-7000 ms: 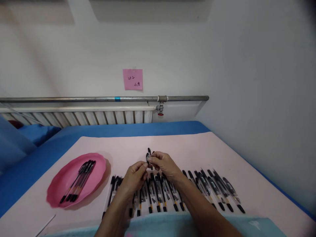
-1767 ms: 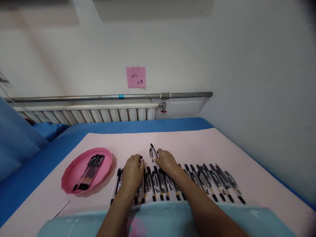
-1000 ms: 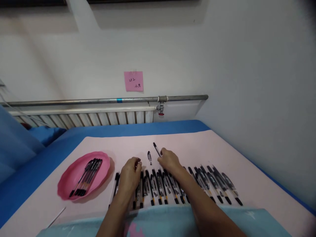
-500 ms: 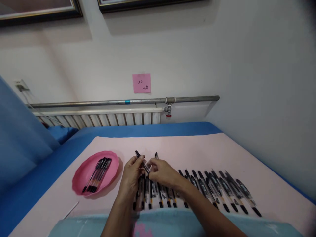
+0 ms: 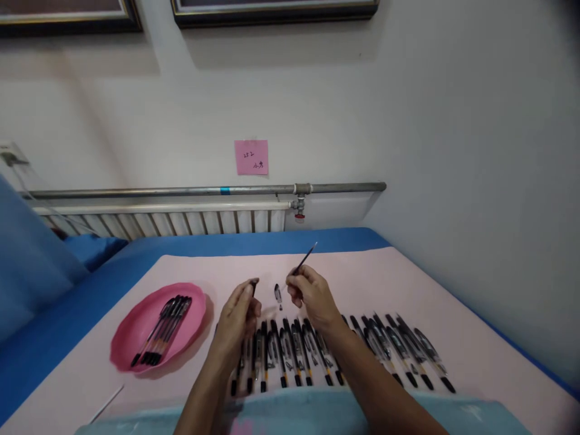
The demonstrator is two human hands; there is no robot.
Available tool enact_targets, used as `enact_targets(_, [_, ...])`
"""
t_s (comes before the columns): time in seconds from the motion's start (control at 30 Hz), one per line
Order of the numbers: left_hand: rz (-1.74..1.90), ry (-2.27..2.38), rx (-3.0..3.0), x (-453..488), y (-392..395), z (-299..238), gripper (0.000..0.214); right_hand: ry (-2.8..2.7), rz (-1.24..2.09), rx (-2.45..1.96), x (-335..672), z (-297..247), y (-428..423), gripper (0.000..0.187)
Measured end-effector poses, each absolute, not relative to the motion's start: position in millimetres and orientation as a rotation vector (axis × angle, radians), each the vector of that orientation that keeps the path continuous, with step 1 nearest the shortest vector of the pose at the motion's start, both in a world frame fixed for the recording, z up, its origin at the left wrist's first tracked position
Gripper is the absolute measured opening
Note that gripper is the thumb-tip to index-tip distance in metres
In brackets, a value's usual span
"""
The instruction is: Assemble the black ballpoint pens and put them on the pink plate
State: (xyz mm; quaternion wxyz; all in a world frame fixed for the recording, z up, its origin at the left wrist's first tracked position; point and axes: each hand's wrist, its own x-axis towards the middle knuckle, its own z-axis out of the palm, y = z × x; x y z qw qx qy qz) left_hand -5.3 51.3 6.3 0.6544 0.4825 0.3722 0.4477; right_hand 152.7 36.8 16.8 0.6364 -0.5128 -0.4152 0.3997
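My left hand [image 5: 238, 317] is closed on a pen barrel [image 5: 254, 283]; only its dark end shows above the fingers. My right hand [image 5: 312, 294] pinches a thin pen refill [image 5: 306, 256], its tip slanting up and to the right, apart from the barrel. Between the hands, a clear and black pen cap [image 5: 278, 293] lies on the pink mat [image 5: 212, 269], with a small pen tip piece [image 5: 280, 307] just below it. Nearer to me is a row of black pens [image 5: 283, 356] with loose caps and small tip pieces, partly covered by my forearms.
A pink scalloped plate [image 5: 120, 353] at the left holds several assembled pens [image 5: 163, 332]. A thin white stick [image 5: 107, 403] lies in front of it. Light blue cloth [image 5: 290, 414] runs along the near edge. Behind the table stand a radiator [image 5: 181, 222] and a metal pipe [image 5: 181, 191].
My hands have come apart. The right hand has moved up and right with the refill, while the left keeps the barrel. The view has shifted slightly.
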Motion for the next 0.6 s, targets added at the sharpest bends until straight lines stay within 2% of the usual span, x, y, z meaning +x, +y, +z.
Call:
enact_targets(0.17, [0.870,0.783,1.110,12,37,7,0.042,-0.702,1.010,-0.856,152,28,33,0.010])
enact_targets(0.6, [0.804,0.700,1.046,12,32,11,0.036,-0.831,1.070,-0.857,138,29,26,0.005])
